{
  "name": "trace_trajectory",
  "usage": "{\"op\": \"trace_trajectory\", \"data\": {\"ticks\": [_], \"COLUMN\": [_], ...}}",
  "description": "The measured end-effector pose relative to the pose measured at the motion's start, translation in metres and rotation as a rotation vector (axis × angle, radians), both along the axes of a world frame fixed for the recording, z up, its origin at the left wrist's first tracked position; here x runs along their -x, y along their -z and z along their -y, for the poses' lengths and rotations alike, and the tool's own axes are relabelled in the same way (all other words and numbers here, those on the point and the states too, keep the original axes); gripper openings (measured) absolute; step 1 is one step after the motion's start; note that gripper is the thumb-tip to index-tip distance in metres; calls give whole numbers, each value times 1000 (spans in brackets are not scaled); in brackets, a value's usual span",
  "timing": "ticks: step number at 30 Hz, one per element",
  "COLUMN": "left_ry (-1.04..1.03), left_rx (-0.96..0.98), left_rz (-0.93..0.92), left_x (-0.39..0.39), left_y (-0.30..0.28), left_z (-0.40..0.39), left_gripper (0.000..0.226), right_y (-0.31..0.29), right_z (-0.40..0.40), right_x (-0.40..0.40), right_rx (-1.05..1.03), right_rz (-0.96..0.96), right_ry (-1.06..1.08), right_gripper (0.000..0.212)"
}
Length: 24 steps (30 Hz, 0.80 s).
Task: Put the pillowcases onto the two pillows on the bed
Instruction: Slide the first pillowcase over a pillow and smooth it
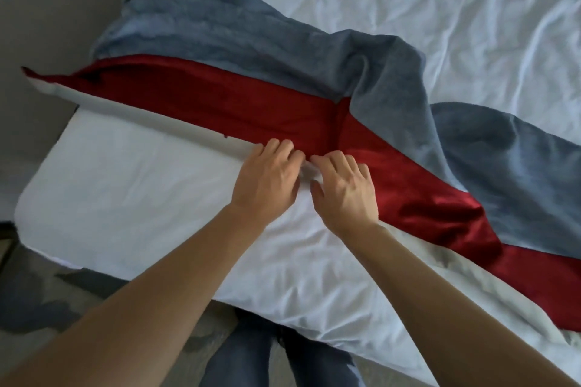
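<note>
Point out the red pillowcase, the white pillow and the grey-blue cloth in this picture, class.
red pillowcase [251, 110]: head view, on its flat middle stretch.
white pillow [141, 192]: head view, on its bare top face.
grey-blue cloth [220, 28]: head view, on its upper left spread.

bed, white creased sheet | on it: white pillow, red pillowcase, grey-blue blanket
</note>
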<state>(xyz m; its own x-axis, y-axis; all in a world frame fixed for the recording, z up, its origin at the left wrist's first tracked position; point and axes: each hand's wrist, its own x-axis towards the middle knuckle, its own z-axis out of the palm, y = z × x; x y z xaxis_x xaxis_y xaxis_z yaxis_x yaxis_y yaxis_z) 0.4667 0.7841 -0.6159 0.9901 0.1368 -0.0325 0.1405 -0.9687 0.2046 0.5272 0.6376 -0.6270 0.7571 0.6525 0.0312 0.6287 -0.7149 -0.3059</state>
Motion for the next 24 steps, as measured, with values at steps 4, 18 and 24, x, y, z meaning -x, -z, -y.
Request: {"op": "trace_trajectory", "data": {"ticks": [4, 18, 24], "left_ry": [-14, 154, 166], "left_rx": [-17, 85, 70], "left_rz": [8, -16, 139], "left_x": [-3, 22, 62], "left_y": [2, 5, -7], "left_z": [-14, -134, -244], "left_gripper": [14, 11, 9], "right_y": [3, 2, -8], "right_z": [-15, -135, -247], "right_x": [-5, 42, 74], "right_rx": [27, 35, -10], "right_rz": [23, 46, -40], "right_ry": [-15, 95, 125], "right_gripper": [19, 20, 22]}}
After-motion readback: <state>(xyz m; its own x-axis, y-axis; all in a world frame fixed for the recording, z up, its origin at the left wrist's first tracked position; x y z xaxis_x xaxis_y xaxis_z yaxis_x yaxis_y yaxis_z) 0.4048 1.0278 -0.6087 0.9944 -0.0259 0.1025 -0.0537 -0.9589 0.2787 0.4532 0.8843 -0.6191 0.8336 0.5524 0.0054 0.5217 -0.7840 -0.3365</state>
